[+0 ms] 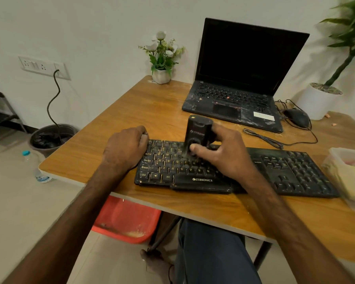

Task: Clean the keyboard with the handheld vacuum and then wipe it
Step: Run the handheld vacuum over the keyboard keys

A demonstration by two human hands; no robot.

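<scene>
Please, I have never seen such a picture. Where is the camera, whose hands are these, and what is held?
There is no machine here. A person wears a camera on the head, so the picture looks down at their own hands. On the table lie a keyboard, an open laptop, a mouse and a flower pot. The right hand grips a black vacuum, standing on the keys. The left hand, fingers curled, holds the keyboard's left end.

Forearms bare; dark blue trousers; foot bare, possibly thin dark cord at ankle.
</scene>
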